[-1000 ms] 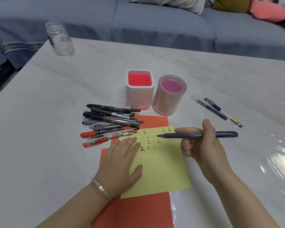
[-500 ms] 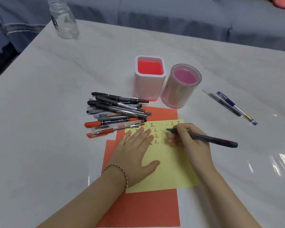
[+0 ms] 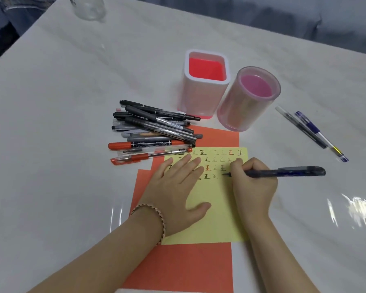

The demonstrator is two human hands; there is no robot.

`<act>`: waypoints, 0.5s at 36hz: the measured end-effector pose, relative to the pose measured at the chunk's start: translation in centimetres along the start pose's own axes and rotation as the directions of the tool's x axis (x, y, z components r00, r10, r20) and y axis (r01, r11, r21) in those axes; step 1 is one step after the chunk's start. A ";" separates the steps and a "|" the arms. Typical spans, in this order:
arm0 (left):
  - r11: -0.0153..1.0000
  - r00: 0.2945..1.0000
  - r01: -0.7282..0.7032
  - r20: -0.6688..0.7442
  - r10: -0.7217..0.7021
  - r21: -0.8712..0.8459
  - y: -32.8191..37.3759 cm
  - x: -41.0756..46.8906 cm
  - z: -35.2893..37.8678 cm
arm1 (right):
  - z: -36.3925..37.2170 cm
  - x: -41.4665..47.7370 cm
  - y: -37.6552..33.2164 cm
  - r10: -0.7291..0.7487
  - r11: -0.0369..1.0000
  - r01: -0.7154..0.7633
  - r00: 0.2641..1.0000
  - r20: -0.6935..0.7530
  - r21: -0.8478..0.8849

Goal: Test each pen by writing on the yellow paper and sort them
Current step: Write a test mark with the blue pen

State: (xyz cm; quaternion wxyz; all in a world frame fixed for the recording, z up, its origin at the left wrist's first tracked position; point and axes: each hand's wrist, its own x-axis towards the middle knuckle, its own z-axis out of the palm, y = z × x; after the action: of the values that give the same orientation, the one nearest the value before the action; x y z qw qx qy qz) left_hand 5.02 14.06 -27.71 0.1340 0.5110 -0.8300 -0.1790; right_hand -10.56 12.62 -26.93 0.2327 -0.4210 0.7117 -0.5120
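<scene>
A yellow paper [image 3: 218,216] with rows of written marks lies on orange sheets [image 3: 184,267]. My left hand [image 3: 175,187] rests flat on the paper's left part, fingers straight. My right hand [image 3: 251,182] grips a dark blue pen [image 3: 287,172], its tip touching the paper in the lowest row of marks. A pile of several black, grey and red pens [image 3: 154,130] lies left of the paper. Two pens [image 3: 313,134] lie apart at the right. A square pink holder [image 3: 205,83] and a round pink holder [image 3: 249,98] stand behind the paper.
A clear glass jar [image 3: 89,7] stands at the far left edge of the white table [image 3: 61,92]. A grey sofa [image 3: 304,17] runs along the table's far side.
My right hand brought the pen from above the paper down onto it and shifted to a lower row. The camera moved closer. My left hand stayed on the paper.
</scene>
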 end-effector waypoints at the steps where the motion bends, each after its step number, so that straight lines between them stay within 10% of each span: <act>1: 1.000 1.000 -0.003 0.009 0.003 -0.003 0.0 0.0 -0.1 | 0.0 0.0 0.0 -0.008 1.000 0.008 1.000 0.004 -0.001; 18: 1.000 0.997 -0.028 -0.074 0.027 -0.009 -0.1 -0.1 0.6 | 0.1 0.0 0.3 -0.031 0.999 0.031 0.999 0.015 0.016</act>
State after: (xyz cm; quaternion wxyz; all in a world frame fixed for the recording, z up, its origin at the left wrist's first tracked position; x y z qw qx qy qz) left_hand 4.89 14.15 -28.35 0.1695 0.5052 -0.8305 -0.1623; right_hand -10.56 12.59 -27.27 0.2337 -0.4340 0.6991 -0.5180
